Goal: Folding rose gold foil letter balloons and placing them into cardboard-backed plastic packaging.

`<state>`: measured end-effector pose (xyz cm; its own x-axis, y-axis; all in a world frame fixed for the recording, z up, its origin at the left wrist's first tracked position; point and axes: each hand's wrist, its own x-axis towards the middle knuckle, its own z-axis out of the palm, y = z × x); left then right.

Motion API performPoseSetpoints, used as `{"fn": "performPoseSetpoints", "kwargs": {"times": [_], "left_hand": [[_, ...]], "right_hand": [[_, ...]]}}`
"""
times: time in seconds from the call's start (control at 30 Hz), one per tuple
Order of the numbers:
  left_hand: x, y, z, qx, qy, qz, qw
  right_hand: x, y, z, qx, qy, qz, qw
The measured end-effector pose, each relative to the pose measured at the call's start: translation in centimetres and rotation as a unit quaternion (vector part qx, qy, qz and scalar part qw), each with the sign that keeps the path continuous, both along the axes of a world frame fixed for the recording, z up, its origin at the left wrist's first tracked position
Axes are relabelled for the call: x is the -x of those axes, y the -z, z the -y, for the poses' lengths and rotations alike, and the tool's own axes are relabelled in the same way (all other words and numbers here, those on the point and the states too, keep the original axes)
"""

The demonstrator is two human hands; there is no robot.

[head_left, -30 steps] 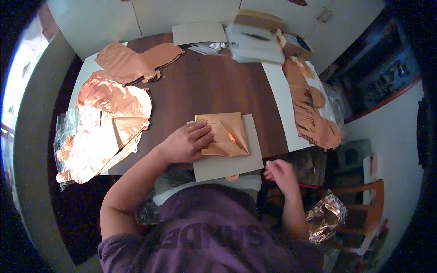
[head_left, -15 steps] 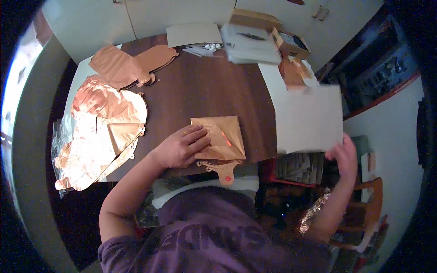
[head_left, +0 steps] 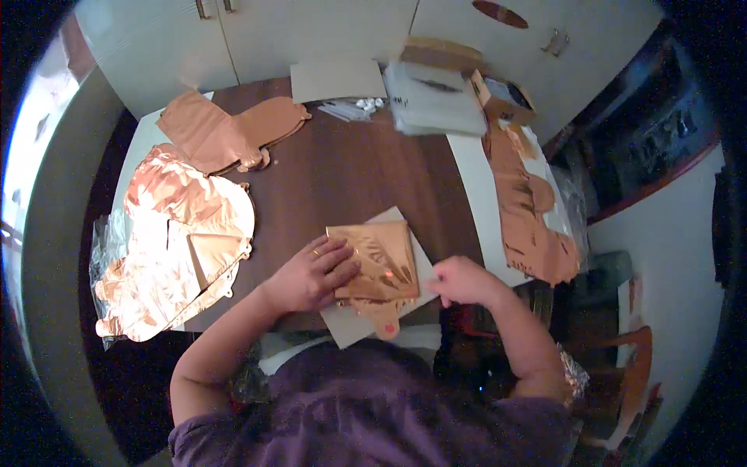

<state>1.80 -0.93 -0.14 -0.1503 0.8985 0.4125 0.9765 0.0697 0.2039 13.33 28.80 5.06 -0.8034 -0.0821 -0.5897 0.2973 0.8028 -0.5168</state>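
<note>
A copper-coloured foil balloon [head_left: 377, 253], folded into a flat square packet, lies near the table's front edge. Its rounded tab with a red dot [head_left: 390, 328] points toward me. Under it, turned at an angle, is a white card [head_left: 348, 330] whose corners stick out around the packet. The fingers of my left hand [head_left: 313, 274] rest over the packet's left side, gripping it by that edge; the thumb is hidden. At the right, my right hand [head_left: 469, 282] has its fingers closed on the card's right corner.
Shiny foil balloons [head_left: 148, 257] cover the table's left side, and folded ones [head_left: 241, 128] lie beyond them. Another flat balloon [head_left: 529, 214] lies along the right edge. At the back are a pale board [head_left: 336, 82], white sticks [head_left: 346, 111], clear plastic bags [head_left: 436, 101] and a cardboard box [head_left: 506, 100].
My right hand has brought the white card in from the right, and it now lies beneath the folded balloon. The balloon at the right edge is uncovered. My left hand stays on the packet.
</note>
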Motion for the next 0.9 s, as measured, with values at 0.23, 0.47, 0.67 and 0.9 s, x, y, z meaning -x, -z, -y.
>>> {"fn": "performPoseSetpoints", "kwargs": {"times": [0.23, 0.47, 0.67, 0.9], "left_hand": [[-0.6, 0.2, 0.2, 0.006, -0.017, 0.021, 1.0], [-3.6, 0.7, -0.6, -0.015, -0.118, 0.06, 0.991], [-1.8, 0.6, 0.2, 0.012, -0.074, 0.099, 0.992], [2.4, 0.5, 1.5, 0.017, 0.006, 0.111, 0.994]], "right_hand": [[11.5, -1.8, -2.7, -0.098, 0.009, -0.322, 0.942], [29.9, 2.4, -3.2, -0.267, -0.022, -0.513, 0.816], [33.5, 4.2, -4.2, -0.351, -0.068, -0.479, 0.802], [27.8, 1.8, -3.6, -0.32, -0.016, -0.48, 0.816]]}}
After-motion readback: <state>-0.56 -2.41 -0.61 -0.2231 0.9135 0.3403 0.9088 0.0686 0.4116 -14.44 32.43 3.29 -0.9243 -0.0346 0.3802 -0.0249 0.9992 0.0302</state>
